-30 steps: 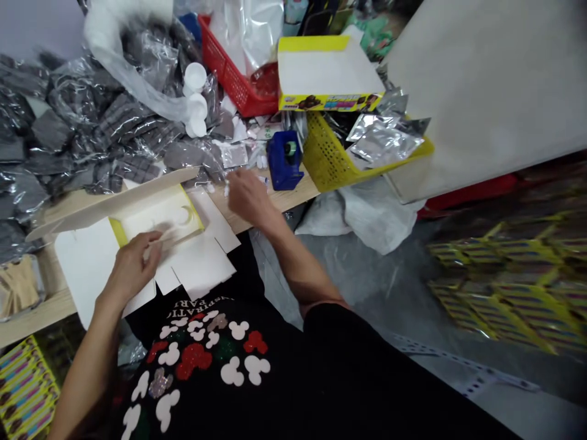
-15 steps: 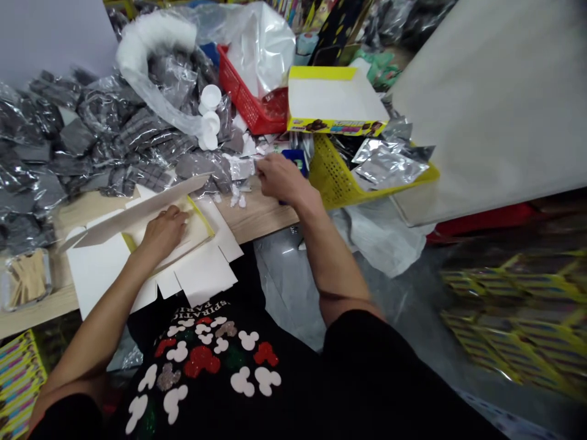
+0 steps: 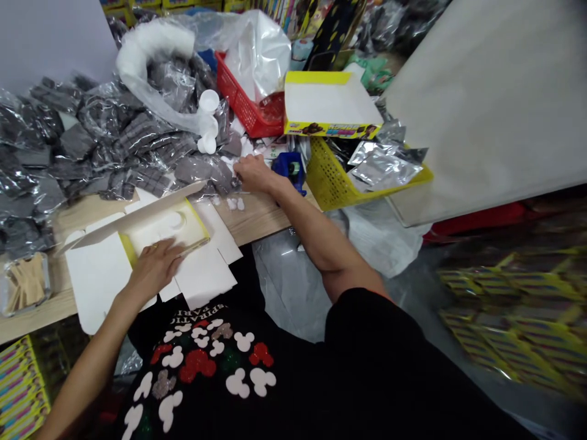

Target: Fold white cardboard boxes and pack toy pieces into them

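Note:
An unfolded white cardboard box (image 3: 98,269) with yellow inner edges lies in front of me on the wooden table. My left hand (image 3: 158,263) is at its near wall, with the fingers over the edge and closed on it. Inside the box sits a small round white piece (image 3: 174,220), like a shallow cup. My right hand (image 3: 254,174) is beyond the box's right corner, among small white pieces (image 3: 235,203) and dark packets. Its fingers are curled together, and what they pinch is hidden.
Dark clear-wrapped packets (image 3: 137,140) are heaped along the back left. A long sleeve of stacked white cups (image 3: 151,79) lies on them. A blue tape dispenser (image 3: 291,168), a red basket (image 3: 247,110) and a yellow basket (image 3: 334,180) of silver pouches stand right. Wooden sticks (image 3: 28,278) fill a tray at left.
My left hand has drawn back from inside the box to its near wall, uncovering the round white piece. My right hand has moved left, away from the blue tape dispenser, over the white pieces.

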`<control>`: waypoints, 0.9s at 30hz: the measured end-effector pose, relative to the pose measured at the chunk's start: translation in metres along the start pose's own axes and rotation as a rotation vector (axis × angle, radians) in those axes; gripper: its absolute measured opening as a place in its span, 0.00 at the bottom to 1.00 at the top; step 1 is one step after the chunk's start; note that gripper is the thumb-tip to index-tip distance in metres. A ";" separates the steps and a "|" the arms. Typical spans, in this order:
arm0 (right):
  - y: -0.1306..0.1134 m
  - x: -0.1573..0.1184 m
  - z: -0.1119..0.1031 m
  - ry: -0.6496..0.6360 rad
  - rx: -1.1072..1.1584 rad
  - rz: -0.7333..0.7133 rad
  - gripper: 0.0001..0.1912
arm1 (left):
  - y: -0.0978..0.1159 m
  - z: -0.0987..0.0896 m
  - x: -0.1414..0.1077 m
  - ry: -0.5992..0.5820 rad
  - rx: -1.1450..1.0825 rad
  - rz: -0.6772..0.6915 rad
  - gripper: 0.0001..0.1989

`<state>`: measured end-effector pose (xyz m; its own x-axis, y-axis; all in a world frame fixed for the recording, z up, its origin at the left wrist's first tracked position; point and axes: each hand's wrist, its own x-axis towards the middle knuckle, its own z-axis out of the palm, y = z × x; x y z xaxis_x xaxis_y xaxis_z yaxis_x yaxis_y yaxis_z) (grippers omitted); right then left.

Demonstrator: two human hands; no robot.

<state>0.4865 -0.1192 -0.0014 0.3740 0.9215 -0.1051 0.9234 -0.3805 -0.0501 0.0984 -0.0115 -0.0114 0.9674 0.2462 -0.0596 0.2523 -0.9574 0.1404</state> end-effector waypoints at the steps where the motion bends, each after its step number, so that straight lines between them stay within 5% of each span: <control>1: 0.002 0.001 -0.002 0.027 0.040 0.042 0.24 | -0.008 0.000 0.000 -0.006 -0.011 0.009 0.20; 5: 0.030 -0.001 -0.018 0.300 0.386 0.265 0.20 | -0.041 -0.005 -0.001 0.010 -0.058 0.028 0.21; 9: 0.053 -0.016 -0.036 0.482 0.967 0.346 0.13 | -0.056 -0.005 -0.002 0.063 -0.072 0.025 0.23; 13: 0.050 -0.029 -0.043 0.445 1.364 0.395 0.09 | -0.056 0.003 0.001 0.065 -0.069 0.040 0.24; 19: 0.034 -0.021 -0.045 0.453 1.471 0.385 0.08 | -0.057 0.006 0.006 0.025 -0.114 0.127 0.21; 22: 0.024 -0.009 -0.047 0.403 1.514 0.306 0.09 | -0.049 -0.008 0.008 0.051 -0.092 0.123 0.20; 27: 0.017 0.005 -0.045 0.301 1.516 0.354 0.09 | -0.009 -0.044 0.018 0.256 -0.124 0.074 0.19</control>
<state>0.5081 -0.1177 0.0422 0.7154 0.6839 -0.1432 -0.0809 -0.1225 -0.9892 0.1149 0.0079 0.0298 0.9535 0.2212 0.2048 0.1661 -0.9525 0.2553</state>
